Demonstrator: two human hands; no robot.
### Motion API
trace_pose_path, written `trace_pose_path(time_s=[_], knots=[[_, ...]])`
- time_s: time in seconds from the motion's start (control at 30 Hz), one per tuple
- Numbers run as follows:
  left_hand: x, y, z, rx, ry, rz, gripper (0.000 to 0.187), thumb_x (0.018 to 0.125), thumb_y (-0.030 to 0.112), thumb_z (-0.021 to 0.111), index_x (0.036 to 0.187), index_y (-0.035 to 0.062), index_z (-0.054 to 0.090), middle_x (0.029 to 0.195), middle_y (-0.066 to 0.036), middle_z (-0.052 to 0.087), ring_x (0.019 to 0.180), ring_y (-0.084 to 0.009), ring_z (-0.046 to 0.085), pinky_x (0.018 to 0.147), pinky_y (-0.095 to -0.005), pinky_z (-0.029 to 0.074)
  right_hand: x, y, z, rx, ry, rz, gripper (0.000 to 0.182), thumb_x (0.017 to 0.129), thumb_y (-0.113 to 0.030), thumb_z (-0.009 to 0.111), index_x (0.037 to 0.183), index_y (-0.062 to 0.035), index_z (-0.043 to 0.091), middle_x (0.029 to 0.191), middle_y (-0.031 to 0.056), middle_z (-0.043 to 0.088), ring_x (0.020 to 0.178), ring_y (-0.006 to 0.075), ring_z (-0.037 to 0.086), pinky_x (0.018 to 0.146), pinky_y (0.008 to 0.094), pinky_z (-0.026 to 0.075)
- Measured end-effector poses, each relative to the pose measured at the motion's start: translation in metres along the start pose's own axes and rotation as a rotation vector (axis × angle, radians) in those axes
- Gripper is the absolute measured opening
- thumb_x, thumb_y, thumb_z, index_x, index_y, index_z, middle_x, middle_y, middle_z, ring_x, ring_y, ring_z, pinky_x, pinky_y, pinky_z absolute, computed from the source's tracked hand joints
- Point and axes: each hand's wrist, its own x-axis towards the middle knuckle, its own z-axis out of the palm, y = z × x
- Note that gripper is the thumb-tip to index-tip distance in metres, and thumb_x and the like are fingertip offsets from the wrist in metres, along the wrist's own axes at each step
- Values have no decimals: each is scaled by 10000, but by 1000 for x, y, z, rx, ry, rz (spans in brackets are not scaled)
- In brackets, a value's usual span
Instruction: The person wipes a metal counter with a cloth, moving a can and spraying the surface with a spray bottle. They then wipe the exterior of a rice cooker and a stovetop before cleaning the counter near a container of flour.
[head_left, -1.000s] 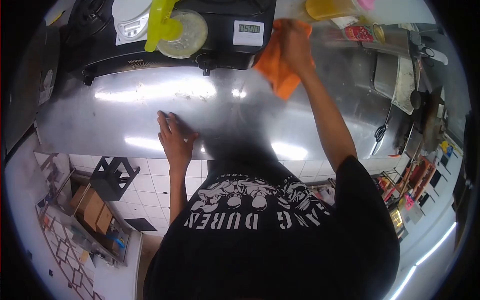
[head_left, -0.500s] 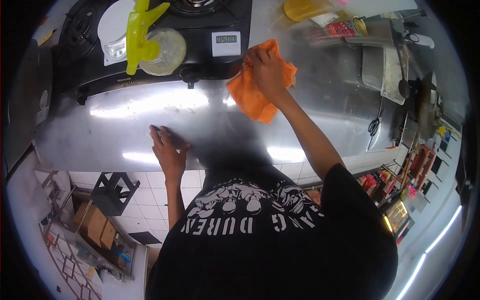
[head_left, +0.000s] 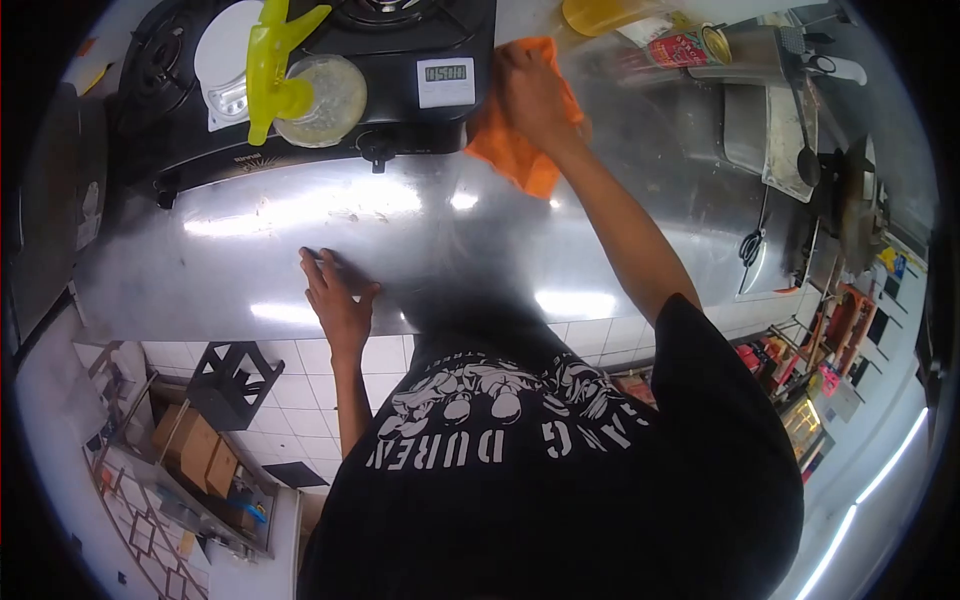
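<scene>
My right hand (head_left: 535, 100) is closed on an orange cloth (head_left: 530, 170), pressing it on the steel counter (head_left: 620, 220) beside the right side of the stove. My left hand (head_left: 338, 300) rests on the counter's near part, palm down, fingers stretched out and holding nothing. Left of the cloth, a white digital timer (head_left: 446, 84) lies on the black gas stove (head_left: 400, 125). A spray bottle with a yellow-green trigger head (head_left: 275, 80) stands on the stove too, next to a white kitchen scale (head_left: 225, 65).
Toward the back right are a red can (head_left: 690, 47), a container of yellow liquid (head_left: 600, 15) and a steel pan (head_left: 745, 130). A black ladle (head_left: 808, 165) and scissors (head_left: 750, 248) lie at the right. A black stool (head_left: 235, 385) stands on the tiled floor.
My right hand has slid the orange cloth away from me along the stove's side. The left hand stays in place on the counter. The view has shifted slightly.
</scene>
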Motion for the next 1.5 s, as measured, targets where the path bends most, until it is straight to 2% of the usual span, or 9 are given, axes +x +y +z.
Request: trace_pose_path(time_s=[0.3,0.57,0.87,1.03,1.33,1.37,1.43,1.47,1.5], knots=[[-1,-2,2,17,10,8,969,699,172,857,1471,-15,302,1591,-270,129,1458,-452,189,1116,-576,263,6,-6,5,-18,23,71,248,818,-117,626,1055,-47,641,1101,93,587,1060,295,548,882,426,460],[1,3,-1,-50,4,-19,979,693,153,855,1479,-5,293,1600,-259,113,1466,-451,163,1123,-585,242,-238,-132,-26,-108,-330,225,576,950,-332,493,1427,-11,448,1537,178,352,1450,365,262,1173,567,173],[2,1,3,6,-25,-33,1015,681,120,860,1492,-4,262,1597,-270,102,1455,-477,163,1134,-555,235,31,33,29,-258,16,-28,503,957,-289,511,1406,-64,484,1515,110,402,1405,330,338,1123,512,282],[1,-2,6,6,-1,20,1028,672,105,864,1488,-19,250,1592,-283,96,1442,-495,178,1117,-530,260,102,70,55,0,92,-45,598,917,-166,492,1463,35,354,1557,237,282,1420,393,310,1181,437,252],[2,-1,5,58,-11,41,992,701,139,851,1472,-55,256,1566,-332,111,1425,-525,185,1108,-534,277,-268,-86,-20,-94,-383,-7,592,938,-301,519,1488,-125,388,1537,90,379,1447,287,306,1157,533,219],[2,-1,5,63,-15,35,992,701,139,851,1472,-55,256,1566,-332,111,1425,-525,185,1108,-534,277,-253,-73,-46,-50,-747,352,630,927,-284,534,1509,-128,347,1550,109,345,1449,295,299,1171,521,205],[2,-3,-2,53,18,93,943,717,167,856,1468,0,309,1567,-292,175,1415,-495,252,1114,-498,331,-325,27,-26,-198,-100,383,643,942,-278,540,1491,-15,332,1538,189,341,1442,337,296,1185,499,188],[1,-5,-8,66,15,77,943,717,167,856,1468,0,309,1567,-292,175,1415,-495,252,1114,-498,331,-290,53,-71,269,-19,884,627,976,-292,502,1492,10,314,1544,207,325,1442,357,287,1181,483,211],[1,-7,-15,-18,-8,81,871,727,168,848,1432,-6,367,1558,-280,212,1390,-473,305,1094,-500,352,-291,74,-75,-28,13,856,634,1003,-335,454,1499,22,288,1568,212,267,1458,359,245,1182,480,219]])
